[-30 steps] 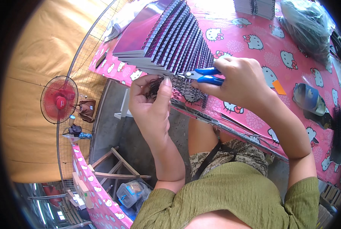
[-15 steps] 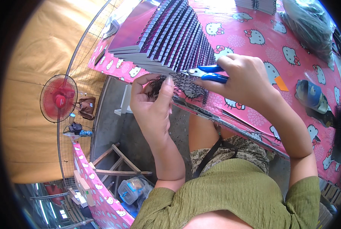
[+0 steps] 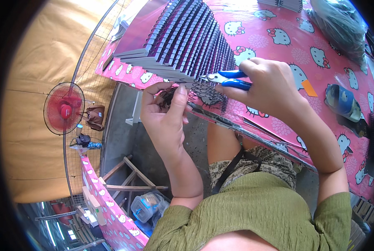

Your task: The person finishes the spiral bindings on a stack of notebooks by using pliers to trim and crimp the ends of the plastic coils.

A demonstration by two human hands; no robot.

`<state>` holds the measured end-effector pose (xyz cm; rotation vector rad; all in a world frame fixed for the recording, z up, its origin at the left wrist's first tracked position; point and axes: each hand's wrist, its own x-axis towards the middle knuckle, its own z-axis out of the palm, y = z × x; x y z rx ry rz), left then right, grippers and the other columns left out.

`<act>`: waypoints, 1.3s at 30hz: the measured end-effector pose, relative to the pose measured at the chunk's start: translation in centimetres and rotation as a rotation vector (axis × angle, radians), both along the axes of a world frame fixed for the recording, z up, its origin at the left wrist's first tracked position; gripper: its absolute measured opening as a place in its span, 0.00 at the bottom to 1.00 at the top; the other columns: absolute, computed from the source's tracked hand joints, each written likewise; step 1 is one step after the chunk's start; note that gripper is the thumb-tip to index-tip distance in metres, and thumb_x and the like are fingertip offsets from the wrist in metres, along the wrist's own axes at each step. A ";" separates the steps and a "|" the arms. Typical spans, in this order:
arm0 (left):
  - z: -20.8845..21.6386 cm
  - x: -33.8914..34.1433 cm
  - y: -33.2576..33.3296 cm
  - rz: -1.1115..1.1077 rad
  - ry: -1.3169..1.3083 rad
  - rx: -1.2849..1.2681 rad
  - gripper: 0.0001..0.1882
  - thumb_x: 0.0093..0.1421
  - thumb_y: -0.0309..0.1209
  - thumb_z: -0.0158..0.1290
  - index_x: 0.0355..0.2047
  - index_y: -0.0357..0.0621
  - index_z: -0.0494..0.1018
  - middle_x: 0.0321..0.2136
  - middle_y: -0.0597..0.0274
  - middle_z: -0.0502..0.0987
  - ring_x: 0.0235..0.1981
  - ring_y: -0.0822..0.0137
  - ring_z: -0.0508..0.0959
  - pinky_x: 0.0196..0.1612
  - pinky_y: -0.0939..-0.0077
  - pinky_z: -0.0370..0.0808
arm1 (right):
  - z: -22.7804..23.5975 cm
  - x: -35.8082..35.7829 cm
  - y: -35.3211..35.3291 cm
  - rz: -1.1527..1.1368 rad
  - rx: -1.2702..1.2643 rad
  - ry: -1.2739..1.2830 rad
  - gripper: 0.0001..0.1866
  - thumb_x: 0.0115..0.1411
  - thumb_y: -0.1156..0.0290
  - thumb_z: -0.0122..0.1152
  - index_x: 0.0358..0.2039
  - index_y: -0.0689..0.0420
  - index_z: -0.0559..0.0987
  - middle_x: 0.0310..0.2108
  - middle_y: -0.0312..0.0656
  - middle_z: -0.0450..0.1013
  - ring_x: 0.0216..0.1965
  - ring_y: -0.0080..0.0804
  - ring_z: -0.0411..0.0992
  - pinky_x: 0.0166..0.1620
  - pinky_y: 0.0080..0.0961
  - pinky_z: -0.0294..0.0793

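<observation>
Gripping blue-handled pliers (image 3: 231, 79), the right hand (image 3: 267, 85) has its fingers curled tight round both handles; the metal nose pokes out past the fingertips toward the left hand. Left hand (image 3: 167, 115) is raised just beside that nose, thumb upright, the other fingers folded inward and pinching a dark tangle of wire coil (image 3: 169, 95) against the palm. Another stretch of black spiral binding (image 3: 207, 92) lies just under the pliers, between the two hands, on the edge of a notebook

Against the frame half a second back: both hands keep the same grips, pliers and coil in the same hold. The pliers' nose sits a touch closer to the left thumb, and the view has tipped slightly, so the stack reads higher up. Little else has shifted

Beyond the fingertips: a fanned stack of spiral-bound notebooks (image 3: 183, 35), spines outward, nearly touching the pliers' tip. They rest on a pink cartoon-cat tablecloth (image 3: 279, 37). The table edge runs diagonally right under both hands, so the left hand hangs over the edge, above bare concrete floor

Right of the right wrist: an orange scrap (image 3: 308, 88), a blue tape roll (image 3: 341, 100), both well apart from the fingers. Past them, a dark plastic bag (image 3: 337, 25) at the far corner

Left of the left hand, well away: a red standing fan (image 3: 63, 108) behind wire mesh

Open room lies on the cloth beyond the right knuckles
</observation>
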<state>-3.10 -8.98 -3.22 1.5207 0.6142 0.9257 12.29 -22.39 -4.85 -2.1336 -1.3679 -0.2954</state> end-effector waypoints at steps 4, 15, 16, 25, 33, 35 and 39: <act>-0.2 0.4 -0.2 -0.005 0.066 0.010 0.17 0.53 0.25 0.63 0.39 0.38 0.68 0.27 0.58 0.77 0.20 0.77 0.74 0.16 0.89 0.63 | -1.5 1.2 0.8 0.021 0.338 -0.299 0.26 0.46 0.46 0.66 0.20 0.62 0.78 0.20 0.46 0.74 0.23 0.41 0.76 0.29 0.35 0.76; -0.8 0.3 -0.1 0.012 0.075 -0.015 0.19 0.51 0.25 0.64 0.40 0.37 0.67 0.26 0.58 0.77 0.21 0.76 0.76 0.15 0.89 0.63 | -2.0 0.8 0.1 0.010 0.182 -0.130 0.26 0.47 0.47 0.65 0.22 0.62 0.77 0.21 0.46 0.75 0.25 0.43 0.76 0.30 0.35 0.76; -0.9 0.4 -0.2 0.012 0.084 -0.028 0.19 0.52 0.25 0.64 0.40 0.37 0.67 0.26 0.58 0.77 0.21 0.76 0.76 0.15 0.89 0.63 | -2.2 1.1 0.3 0.018 0.244 -0.212 0.26 0.47 0.47 0.65 0.22 0.62 0.78 0.20 0.47 0.75 0.23 0.43 0.76 0.29 0.35 0.76; -1.9 0.7 -0.2 -0.024 0.027 -0.028 0.21 0.51 0.25 0.64 0.42 0.37 0.66 0.26 0.57 0.77 0.21 0.75 0.76 0.14 0.89 0.63 | -0.8 0.1 0.2 0.024 -0.176 0.143 0.27 0.48 0.45 0.65 0.23 0.62 0.78 0.21 0.46 0.75 0.24 0.42 0.76 0.31 0.35 0.76; -3.1 1.5 -0.6 0.000 0.063 -0.002 0.20 0.51 0.23 0.63 0.41 0.37 0.66 0.27 0.56 0.77 0.20 0.73 0.76 0.15 0.87 0.63 | -2.8 0.9 0.9 0.033 0.042 -0.101 0.27 0.47 0.44 0.65 0.27 0.61 0.78 0.28 0.46 0.74 0.31 0.38 0.76 0.35 0.34 0.75; -3.2 1.7 -0.6 -0.021 0.029 -0.017 0.20 0.51 0.22 0.63 0.41 0.38 0.66 0.27 0.56 0.77 0.20 0.73 0.76 0.15 0.87 0.63 | -1.7 0.8 0.7 0.034 -0.247 0.169 0.27 0.47 0.45 0.66 0.26 0.61 0.78 0.28 0.46 0.74 0.30 0.38 0.75 0.34 0.34 0.75; -3.4 1.4 -0.4 -0.029 -0.003 -0.061 0.21 0.50 0.21 0.63 0.42 0.38 0.65 0.27 0.56 0.77 0.20 0.72 0.76 0.15 0.86 0.64 | -1.7 0.8 -0.1 0.007 -0.194 0.111 0.26 0.47 0.45 0.66 0.26 0.60 0.78 0.27 0.46 0.74 0.29 0.38 0.75 0.34 0.34 0.75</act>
